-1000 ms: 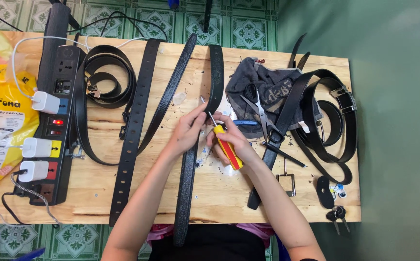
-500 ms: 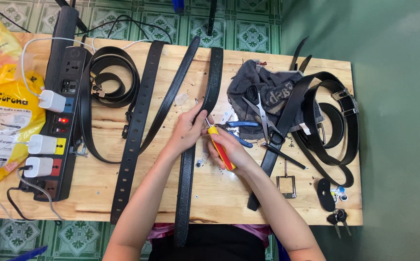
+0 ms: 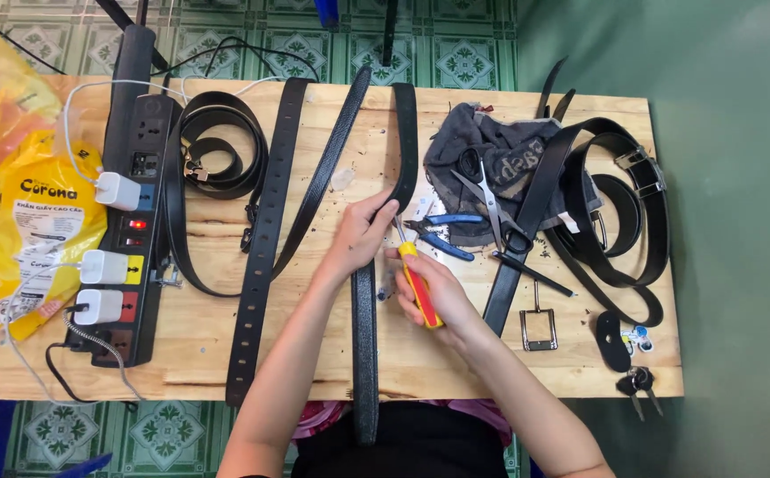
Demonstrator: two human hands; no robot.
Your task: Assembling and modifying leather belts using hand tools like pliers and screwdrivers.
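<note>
Both hands work mid-worktop: my left hand (image 3: 363,235) pinches the black belt (image 3: 364,327) at its bend, my right hand (image 3: 433,288) is clenched round a screwdriver (image 3: 418,285) with a red and yellow handle, tip up against the belt just beside the left fingers.

Largest first: wooden worktop (image 3: 456,354) over green tiled floor. Yellow plastic bags (image 3: 13,204) crowd the left edge. Black power strip (image 3: 128,221) next to them, three white chargers plugged in. Several loose belts lie between strip and hands, one coiled (image 3: 221,150), two long straps (image 3: 265,239) running diagonally. Right of the hands, a grey cloth (image 3: 491,155) with scissors (image 3: 487,190) on it, and a tangle of belts (image 3: 615,212) near the right edge. Blue-handled pliers (image 3: 442,232) lie just beside my right hand, close but not blocking. Smaller: metal buckle (image 3: 538,329), keys (image 3: 637,382) at the right corner.

The held belt runs from the far edge down between my forearms and off the near edge.
</note>
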